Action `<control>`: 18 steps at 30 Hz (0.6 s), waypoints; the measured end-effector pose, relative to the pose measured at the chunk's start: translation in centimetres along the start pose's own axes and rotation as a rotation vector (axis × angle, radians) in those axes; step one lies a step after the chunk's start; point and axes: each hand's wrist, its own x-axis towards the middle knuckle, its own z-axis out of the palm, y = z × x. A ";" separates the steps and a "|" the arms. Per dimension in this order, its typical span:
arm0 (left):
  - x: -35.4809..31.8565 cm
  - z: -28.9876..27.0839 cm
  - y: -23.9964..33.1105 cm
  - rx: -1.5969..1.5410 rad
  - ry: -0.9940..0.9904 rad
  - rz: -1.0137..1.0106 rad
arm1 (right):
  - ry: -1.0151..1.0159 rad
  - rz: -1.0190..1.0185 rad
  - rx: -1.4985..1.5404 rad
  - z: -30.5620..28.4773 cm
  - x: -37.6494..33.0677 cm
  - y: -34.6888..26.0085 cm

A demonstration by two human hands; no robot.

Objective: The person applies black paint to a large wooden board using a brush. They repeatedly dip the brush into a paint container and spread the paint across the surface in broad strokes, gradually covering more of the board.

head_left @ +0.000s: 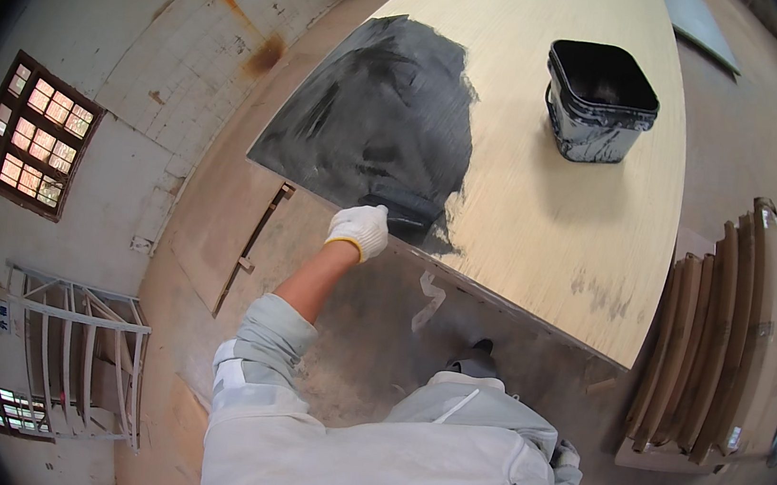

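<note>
My left hand point(361, 228), in a white knit glove with a yellow cuff, is closed at the near edge of a large pale wood-grain panel point(524, 229). It holds a wide, flat, black-coated spreading tool point(404, 208) against the surface; whether this is a brush or a scraper cannot be made out. Dark grey-black coating point(375, 107) covers the panel's left part, with a ragged right border. A square black bucket point(600, 109), smeared with coating, stands on the bare right part. My right hand point(566, 454), also gloved, hangs low by my side, its fingers mostly hidden.
Brown cardboard-like sheets point(714, 328) stand stacked at the right. On the left are a grey metal rack point(88, 352) and a wall with a barred window point(39, 136). A pale strip point(428, 300) hangs below the panel's near edge. Another flat panel point(700, 29) lies at the far right.
</note>
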 end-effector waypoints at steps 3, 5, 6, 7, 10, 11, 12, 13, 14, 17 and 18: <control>4.2 0.3 -6.1 -0.041 0.018 -0.071 | 0.099 0.117 0.103 0.9 -2.9 -5.1; 7.2 -0.9 -10.5 -0.033 -0.013 -0.204 | 0.103 0.112 0.081 1.4 -4.1 -7.2; 8.7 -0.5 -13.8 -0.036 -0.005 -0.214 | 0.106 0.111 0.064 1.5 -4.2 -7.9; 10.2 0.0 -16.8 -0.038 0.001 -0.219 | 0.112 0.113 0.049 1.4 -4.3 -8.0; 13.3 -0.7 -22.7 -0.042 -0.051 -0.255 | 0.127 0.125 0.044 1.8 -4.4 -8.0; 14.0 -1.1 -22.8 -0.044 -0.080 -0.256 | 0.135 0.134 0.050 1.8 -4.4 -7.6; 14.3 -1.3 -22.5 -0.050 -0.086 -0.256 | 0.095 0.123 0.054 1.7 -4.3 -7.2; 14.0 -1.6 -20.7 -0.054 -0.073 -0.219 | 0.089 0.122 0.052 0.8 -3.0 -5.5; 13.2 -2.4 -18.3 -0.050 -0.054 -0.178 | 0.076 0.117 0.062 -0.8 -0.3 -1.5; 7.4 -1.3 -12.8 -0.040 -0.094 -0.056 | -0.070 0.144 0.163 -3.2 2.0 3.3; 5.0 -2.7 -9.5 -0.021 -0.117 -0.060 | -0.028 0.150 0.029 -3.9 2.2 2.5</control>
